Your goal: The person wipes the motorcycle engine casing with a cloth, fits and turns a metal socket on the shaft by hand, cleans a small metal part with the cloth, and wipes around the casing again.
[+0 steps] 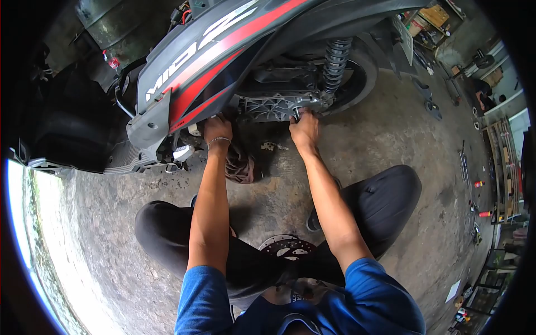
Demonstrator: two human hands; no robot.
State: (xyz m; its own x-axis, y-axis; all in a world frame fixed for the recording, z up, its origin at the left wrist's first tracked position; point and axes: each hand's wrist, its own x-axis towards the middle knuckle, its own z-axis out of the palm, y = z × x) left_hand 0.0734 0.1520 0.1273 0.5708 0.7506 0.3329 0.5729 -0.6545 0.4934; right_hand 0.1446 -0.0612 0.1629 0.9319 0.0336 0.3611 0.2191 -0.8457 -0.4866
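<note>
A scooter with grey, red and black body panels (195, 61) stands in front of me. My right hand (305, 129) is at the rear end of its ribbed metal engine case (268, 109), fingers closed around a small shiny part that I cannot make out. My left hand (218, 129), with a bracelet on the wrist, reaches to the front of the case, just under the lower edge of the body panel. Its fingertips are hidden there. A crumpled dark brown cloth (240, 166) lies on the floor beside my left forearm.
A coiled shock absorber (336, 64) rises above the case, before the rear wheel (365, 84). Between my legs lies a perforated brake disc (287, 245). Tools (463, 162) and small bottles (484, 214) are on the concrete at right, near a wooden pallet (502, 167).
</note>
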